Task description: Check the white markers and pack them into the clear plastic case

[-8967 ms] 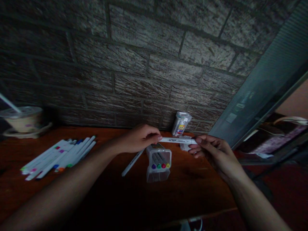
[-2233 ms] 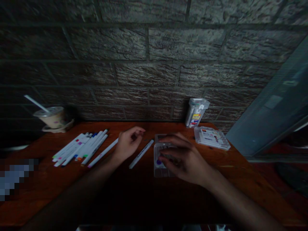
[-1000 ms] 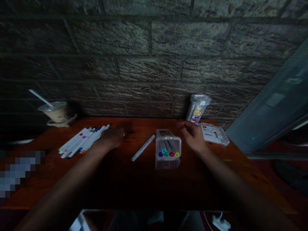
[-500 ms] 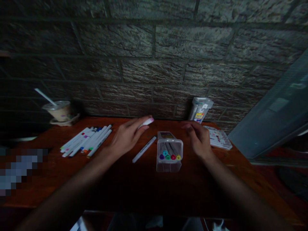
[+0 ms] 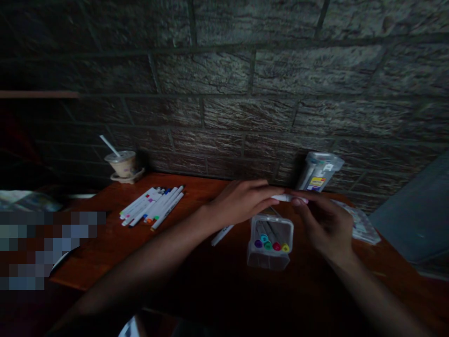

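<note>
Above the table, my left hand (image 5: 245,201) grips one end of a white marker (image 5: 283,198). Fingers and thumb of my right hand (image 5: 326,220) pinch its other, pinkish end. Just below the hands lies an open clear plastic case (image 5: 269,262), holding several markers with purple, cyan, green, red and yellow ends (image 5: 268,245). A second white marker (image 5: 222,234) rests on the table left of the case, partly hidden under my left forearm and hand. Further left, a pile of white markers (image 5: 150,206) lies on the wood.
A lidded clear container (image 5: 321,171) stands by the brick wall (image 5: 224,112) at the back right. Beside it lies a flat printed pack (image 5: 361,227). A drink cup with a straw (image 5: 122,164) sits in a holder at the back left of the wooden table (image 5: 94,248).
My left hand has carried the marker rightward to my right hand, which now pinches its pinkish end. The whole view has shifted, so the table things appear further right.
</note>
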The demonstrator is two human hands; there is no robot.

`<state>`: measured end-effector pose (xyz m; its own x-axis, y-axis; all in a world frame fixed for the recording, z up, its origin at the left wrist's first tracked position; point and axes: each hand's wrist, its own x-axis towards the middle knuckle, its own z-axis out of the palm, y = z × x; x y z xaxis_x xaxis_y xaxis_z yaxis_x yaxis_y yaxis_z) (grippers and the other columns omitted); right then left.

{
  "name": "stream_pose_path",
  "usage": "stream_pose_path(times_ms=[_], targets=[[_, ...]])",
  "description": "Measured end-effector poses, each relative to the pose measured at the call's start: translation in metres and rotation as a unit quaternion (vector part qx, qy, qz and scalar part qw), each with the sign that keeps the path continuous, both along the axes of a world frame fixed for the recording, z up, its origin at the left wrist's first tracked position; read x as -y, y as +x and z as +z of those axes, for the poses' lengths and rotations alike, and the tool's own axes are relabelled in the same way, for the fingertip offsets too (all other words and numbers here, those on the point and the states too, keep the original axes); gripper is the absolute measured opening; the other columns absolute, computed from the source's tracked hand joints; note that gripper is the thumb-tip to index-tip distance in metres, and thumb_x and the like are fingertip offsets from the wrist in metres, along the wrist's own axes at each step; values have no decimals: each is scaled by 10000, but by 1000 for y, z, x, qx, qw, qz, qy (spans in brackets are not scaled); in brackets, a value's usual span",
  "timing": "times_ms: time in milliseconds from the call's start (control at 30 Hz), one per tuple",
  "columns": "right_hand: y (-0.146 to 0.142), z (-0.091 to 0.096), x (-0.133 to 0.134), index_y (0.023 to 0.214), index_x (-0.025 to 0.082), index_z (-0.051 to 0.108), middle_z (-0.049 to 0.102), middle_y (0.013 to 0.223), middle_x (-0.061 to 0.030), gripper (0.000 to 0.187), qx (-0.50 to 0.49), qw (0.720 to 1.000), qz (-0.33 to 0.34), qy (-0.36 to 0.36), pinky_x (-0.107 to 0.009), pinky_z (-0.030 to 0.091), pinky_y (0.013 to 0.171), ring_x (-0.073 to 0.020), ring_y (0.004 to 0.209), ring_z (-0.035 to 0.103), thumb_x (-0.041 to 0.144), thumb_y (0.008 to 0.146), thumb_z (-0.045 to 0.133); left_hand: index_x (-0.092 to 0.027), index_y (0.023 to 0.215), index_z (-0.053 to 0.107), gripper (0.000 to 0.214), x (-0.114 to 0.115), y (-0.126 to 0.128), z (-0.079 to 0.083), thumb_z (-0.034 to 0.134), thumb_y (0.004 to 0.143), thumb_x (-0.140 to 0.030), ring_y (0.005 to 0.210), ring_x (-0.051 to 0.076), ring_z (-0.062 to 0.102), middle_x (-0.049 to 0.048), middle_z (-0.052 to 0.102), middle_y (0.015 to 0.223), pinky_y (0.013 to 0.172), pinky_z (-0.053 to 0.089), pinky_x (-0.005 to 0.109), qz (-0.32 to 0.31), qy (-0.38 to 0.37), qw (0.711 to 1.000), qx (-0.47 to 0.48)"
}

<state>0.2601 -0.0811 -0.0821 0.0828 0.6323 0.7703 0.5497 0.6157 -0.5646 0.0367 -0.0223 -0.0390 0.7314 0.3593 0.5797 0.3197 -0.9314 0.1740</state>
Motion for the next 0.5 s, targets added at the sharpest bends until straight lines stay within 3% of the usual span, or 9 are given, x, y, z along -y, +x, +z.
stream_pose_path(times_ms=[100, 267, 500], targets=[[2, 1, -5, 996, 294, 801, 764, 759, -19, 137, -106, 993, 16, -53, -329, 571, 608, -186, 631, 690, 394, 907, 772, -201, 1200, 749, 238, -7, -8, 5, 627, 1028, -312, 936, 178, 742, 52, 795, 1061, 826, 559, 287, -2, -54, 997, 47], [3, 3, -15, 865, 256, 785, 747, 721, -18, 171, -302, 939, 108, -122, -254, 544, 506, -138, 559, 644, 422, 848, 817, -191, 1094, 781, 188, -17, -10, 4, 654, 1007, -299, 873, 145, 735, 25, 812, 1023, 771, 519, 241, -1, -131, 980, 149], [2, -1, -16, 843, 252, 816, 739, 658, -5, 214, -308, 919, 143, -201, -215, 527, 457, -123, 525, 646, 377, 711, 930, -175, 1056, 774, 177, -15, -6, -5, 626, 1014, -261, 890, 141, 722, 29, 803, 994, 761, 511, 234, -7, -169, 969, 179]])
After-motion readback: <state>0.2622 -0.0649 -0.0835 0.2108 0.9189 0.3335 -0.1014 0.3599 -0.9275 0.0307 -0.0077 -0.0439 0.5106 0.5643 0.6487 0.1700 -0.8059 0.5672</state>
